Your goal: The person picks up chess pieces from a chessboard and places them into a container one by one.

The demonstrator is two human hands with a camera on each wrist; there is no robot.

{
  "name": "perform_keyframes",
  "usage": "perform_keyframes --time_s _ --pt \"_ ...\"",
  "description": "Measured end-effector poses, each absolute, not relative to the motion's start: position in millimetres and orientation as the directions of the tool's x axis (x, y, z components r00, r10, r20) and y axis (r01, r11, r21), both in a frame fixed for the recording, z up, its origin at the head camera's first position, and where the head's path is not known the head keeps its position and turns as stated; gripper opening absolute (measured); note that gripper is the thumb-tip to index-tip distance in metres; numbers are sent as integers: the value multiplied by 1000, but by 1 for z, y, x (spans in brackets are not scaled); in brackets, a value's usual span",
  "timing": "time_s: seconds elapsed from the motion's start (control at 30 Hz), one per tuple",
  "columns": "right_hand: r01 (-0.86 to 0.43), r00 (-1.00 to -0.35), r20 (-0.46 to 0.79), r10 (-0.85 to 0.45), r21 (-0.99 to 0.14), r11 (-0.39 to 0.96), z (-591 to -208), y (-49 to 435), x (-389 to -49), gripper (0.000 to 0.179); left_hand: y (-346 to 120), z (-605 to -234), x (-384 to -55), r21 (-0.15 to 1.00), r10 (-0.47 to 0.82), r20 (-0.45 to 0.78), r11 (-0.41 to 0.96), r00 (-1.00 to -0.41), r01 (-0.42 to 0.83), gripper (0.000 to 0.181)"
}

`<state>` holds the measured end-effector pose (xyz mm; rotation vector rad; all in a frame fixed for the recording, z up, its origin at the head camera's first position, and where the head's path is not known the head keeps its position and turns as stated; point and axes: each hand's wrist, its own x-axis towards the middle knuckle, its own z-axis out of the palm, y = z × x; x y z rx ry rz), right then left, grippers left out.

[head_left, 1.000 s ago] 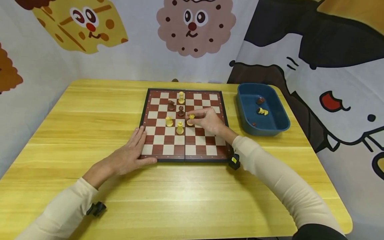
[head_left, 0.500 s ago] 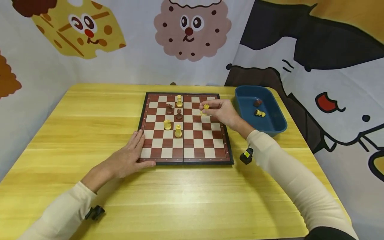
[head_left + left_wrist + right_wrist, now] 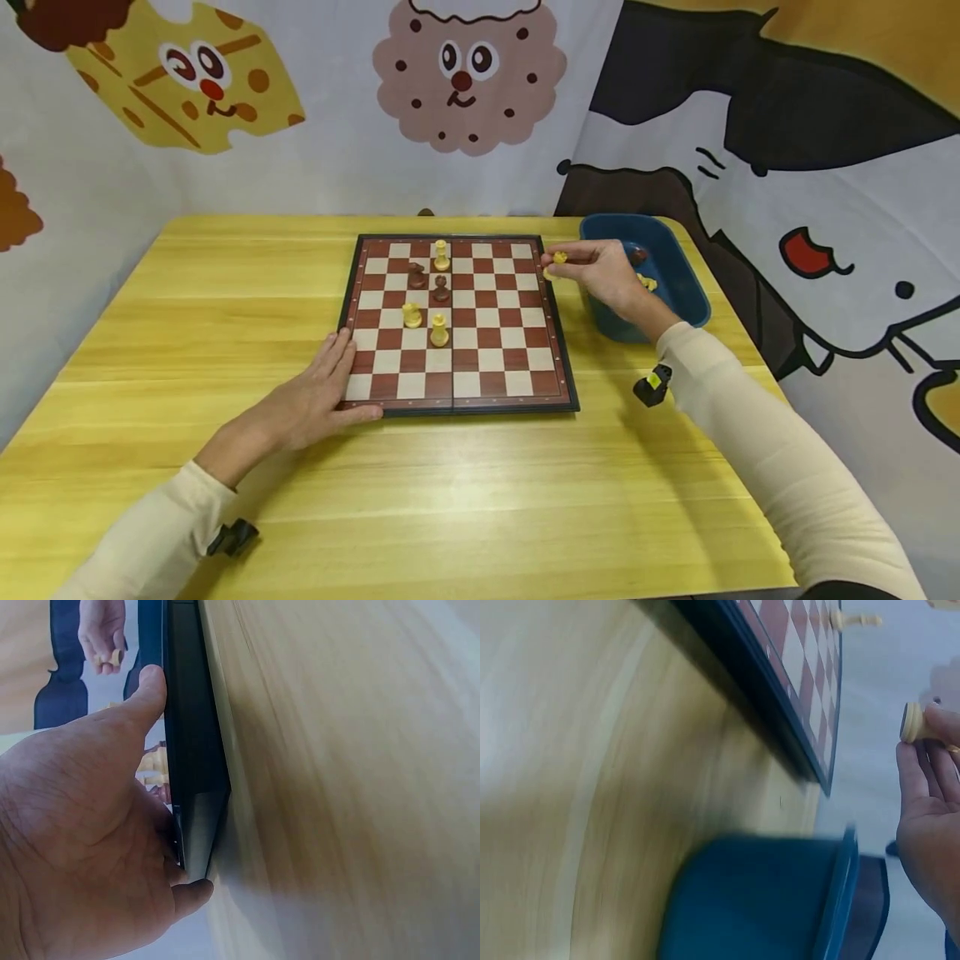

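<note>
In the head view, my right hand [image 3: 606, 271] pinches a yellow chess piece [image 3: 559, 258] between thumb and fingers, above the right edge of the chessboard [image 3: 504, 337]. The right wrist view shows the round base [image 3: 909, 724] of this piece sticking out beyond the fingertips, well above the tabletop. My left hand [image 3: 300, 407] rests at the board's front left corner, fingers straight along the left side and thumb along the front edge. On the board stand a yellow knight [image 3: 412, 316], two taller yellow pieces, a brown knight [image 3: 416, 276] and another brown piece [image 3: 440, 289].
Right of the board, close to my right hand, stands a blue bin [image 3: 693, 304] with a brown piece [image 3: 637, 256] and a yellow piece [image 3: 647, 283] inside, partly hidden by the hand. A yellow wooden table [image 3: 480, 492] carries everything, with a cartoon-printed cloth [image 3: 330, 183] behind it.
My right hand has lifted the yellow chess piece from the middle of the board and carried it right, to the board's edge near the bin. My left hand has stayed in place.
</note>
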<state>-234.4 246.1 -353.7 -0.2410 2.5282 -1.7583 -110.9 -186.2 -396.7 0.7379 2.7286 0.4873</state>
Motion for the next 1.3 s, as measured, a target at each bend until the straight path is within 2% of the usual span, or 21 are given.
perform_keyframes --time_s 0.27,0.37,0.53,0.73,1.0,1.3 --pt "-86 -996 75 -48 -946 314 -356 281 -234 37 -187 -398 -108 418 519 -174 808 -837 415 110" --pt "-77 -997 83 2 -936 344 -357 297 -231 41 -187 -398 -108 414 519 -173 809 -837 417 110" --pt "-20 -998 44 55 -922 387 -363 325 -227 47 -185 -397 -109 408 524 -166 808 -835 425 108" --pt "19 -996 16 91 -928 371 -372 348 -223 43 -184 -396 -109 409 527 -165 806 -834 428 108" --pt "40 -994 10 106 -889 456 -371 346 -221 61 -185 -398 -109 418 518 -178 809 -837 412 109" --pt "-122 -990 138 14 -914 387 -355 312 -218 43 -186 -398 -109 417 514 -181 813 -839 408 110"
